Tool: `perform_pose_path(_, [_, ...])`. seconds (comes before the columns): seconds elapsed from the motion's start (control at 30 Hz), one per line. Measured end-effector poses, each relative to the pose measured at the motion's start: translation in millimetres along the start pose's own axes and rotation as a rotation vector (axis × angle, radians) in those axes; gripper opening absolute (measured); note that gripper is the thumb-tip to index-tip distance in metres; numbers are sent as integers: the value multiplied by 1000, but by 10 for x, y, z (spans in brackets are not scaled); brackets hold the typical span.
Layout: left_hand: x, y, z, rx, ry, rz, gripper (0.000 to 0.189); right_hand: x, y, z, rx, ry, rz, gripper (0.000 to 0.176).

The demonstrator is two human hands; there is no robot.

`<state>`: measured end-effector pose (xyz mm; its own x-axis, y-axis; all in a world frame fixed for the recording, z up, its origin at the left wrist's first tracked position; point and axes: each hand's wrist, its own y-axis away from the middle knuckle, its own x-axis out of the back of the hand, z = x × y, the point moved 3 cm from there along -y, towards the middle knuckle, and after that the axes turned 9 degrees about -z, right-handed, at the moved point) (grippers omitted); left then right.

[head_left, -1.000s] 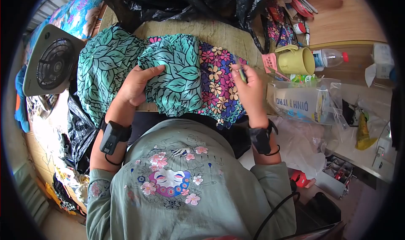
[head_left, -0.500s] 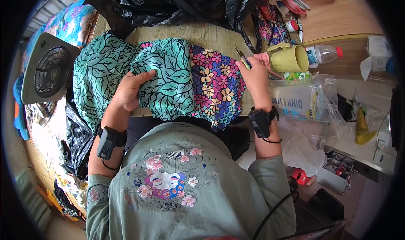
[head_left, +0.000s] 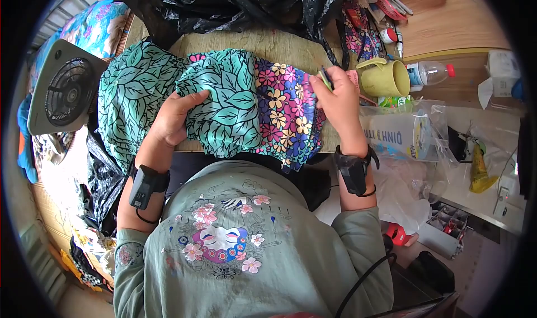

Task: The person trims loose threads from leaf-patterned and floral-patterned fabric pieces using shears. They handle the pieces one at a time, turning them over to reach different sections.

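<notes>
A teal cloth [head_left: 232, 102] with black leaf outlines lies folded over a flower-print cloth [head_left: 279, 105] of pink, purple and cream. My left hand [head_left: 178, 116] grips the teal cloth at its left part, thumb on top and fingers underneath. At the flowered cloth's right edge is my right hand [head_left: 337, 97], its thumb and forefinger closed at the fabric. Small thread snips [head_left: 324, 76] with yellow-green on the handle are tucked in that hand, mostly covered by the fingers. More leaf-print fabric [head_left: 134, 88] bunches up to the left.
Black plastic bags [head_left: 240, 7] heap along the table's far side. A fan [head_left: 67, 91] stands at the left. To the right are a yellow mug [head_left: 394, 77], a lying plastic bottle [head_left: 433, 72] and a clear printed bag [head_left: 397, 133].
My right hand has shifted slightly, its fingertips now in against the cloth's right edge. The snips' blades, which pointed up and away, are now turned and mostly hidden. My left hand stays put.
</notes>
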<state>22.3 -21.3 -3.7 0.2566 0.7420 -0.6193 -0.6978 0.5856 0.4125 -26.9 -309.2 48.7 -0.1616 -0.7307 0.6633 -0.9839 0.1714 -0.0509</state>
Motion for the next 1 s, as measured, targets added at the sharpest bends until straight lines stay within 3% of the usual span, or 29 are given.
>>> perform_pose_path(0.07, [2,4,2,-4,1,1,22,-128,-26,-145,-72,-318,-125,19])
perform_pose_path(0.17, [1,-2,-4,-13,31,-16,21,-359,-105,-505,-9,-450,-213,17])
perform_pose_path(0.33, [231,-53,-100,3,-77,-48,25,-1065,-173,-928,87,-559,-333,20])
perform_pose_path(0.43, [531,-118,-234,-140,161,-165,32,-1408,-147,-996,270,-433,-333,22])
perform_pose_path(0.53, [291,-54,-96,-112,167,-33,34,-1504,-135,-986,239,-513,-322,24])
perform_pose_path(0.7, [2,77,32,-115,90,52,32,-1303,-67,-883,159,-589,-420,25])
perform_pose_path(0.8, [67,25,-3,-42,2,-1,29,-1025,-17,-730,325,-563,-239,28])
perform_pose_path(1.0, [75,-37,-32,3,48,-2,25,-498,182,-183,289,-275,-163,38])
